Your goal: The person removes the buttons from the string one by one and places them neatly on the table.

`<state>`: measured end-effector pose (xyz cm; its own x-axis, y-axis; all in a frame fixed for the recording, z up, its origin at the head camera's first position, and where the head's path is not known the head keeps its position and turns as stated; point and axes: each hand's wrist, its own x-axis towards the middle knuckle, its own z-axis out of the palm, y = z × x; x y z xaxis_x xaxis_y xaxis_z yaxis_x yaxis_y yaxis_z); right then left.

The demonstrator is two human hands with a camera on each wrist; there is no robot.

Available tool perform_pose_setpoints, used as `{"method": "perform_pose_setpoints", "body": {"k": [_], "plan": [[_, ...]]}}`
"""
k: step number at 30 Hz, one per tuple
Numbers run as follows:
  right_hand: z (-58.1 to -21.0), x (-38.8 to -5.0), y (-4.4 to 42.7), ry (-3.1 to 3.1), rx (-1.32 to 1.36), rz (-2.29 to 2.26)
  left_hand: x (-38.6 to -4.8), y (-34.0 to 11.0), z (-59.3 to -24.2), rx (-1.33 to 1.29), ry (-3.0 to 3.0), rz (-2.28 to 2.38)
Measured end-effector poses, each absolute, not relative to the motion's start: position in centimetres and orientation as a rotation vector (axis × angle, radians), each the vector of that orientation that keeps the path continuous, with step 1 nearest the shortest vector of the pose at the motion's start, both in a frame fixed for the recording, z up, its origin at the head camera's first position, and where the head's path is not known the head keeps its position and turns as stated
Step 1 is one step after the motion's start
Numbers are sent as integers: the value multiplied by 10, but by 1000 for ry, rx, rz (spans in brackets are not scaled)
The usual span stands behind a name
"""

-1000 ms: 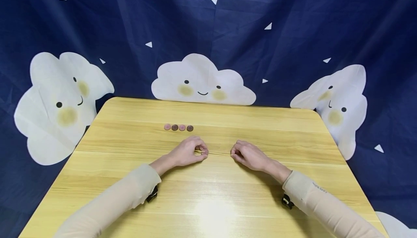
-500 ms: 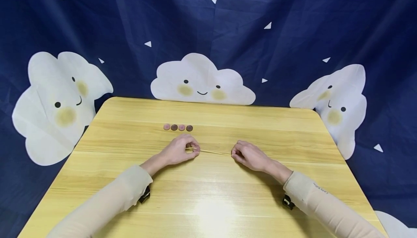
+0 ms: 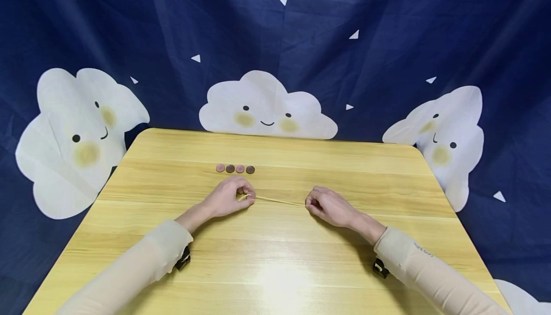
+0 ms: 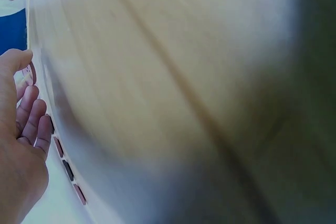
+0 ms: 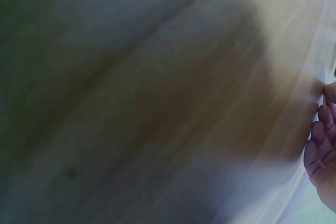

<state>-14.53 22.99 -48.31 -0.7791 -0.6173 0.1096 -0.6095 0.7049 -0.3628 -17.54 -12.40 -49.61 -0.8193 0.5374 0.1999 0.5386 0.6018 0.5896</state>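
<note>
A thin yellow string (image 3: 280, 201) runs nearly straight between the two hands, low over the table. The left hand (image 3: 227, 197) pinches its left part between thumb and forefinger, and a bit of string curls inside the grip. In the left wrist view, a small reddish curved edge (image 4: 33, 73) shows at the left fingertips; what it belongs to is unclear. My right hand (image 3: 330, 206) pinches the string's right end near the tabletop, fingers curled. Beyond the left hand lie several round buttons (image 3: 240, 169) in a row, pink and dark brown by turns.
The light wooden table (image 3: 275, 257) has rounded far corners. Behind it hangs a dark blue cloth (image 3: 241, 23) printed with white clouds and small triangles. Black straps (image 3: 182, 259) show at both sleeve cuffs.
The left hand has moved left, away from the right hand, and the stretch of string between them has grown longer. The right hand and the buttons have stayed in place.
</note>
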Motion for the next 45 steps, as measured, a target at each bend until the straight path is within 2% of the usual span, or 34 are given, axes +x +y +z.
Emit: {"method": "perform_pose_setpoints", "body": {"k": [33,45], "plan": [[-482,-147,230,2880,-1046,-618,-175,-173,-492,-757,-2827,-993],[-483,-146,231,2876,-1040,-614,-187,-202,-490,-613,-2837,-981]]}}
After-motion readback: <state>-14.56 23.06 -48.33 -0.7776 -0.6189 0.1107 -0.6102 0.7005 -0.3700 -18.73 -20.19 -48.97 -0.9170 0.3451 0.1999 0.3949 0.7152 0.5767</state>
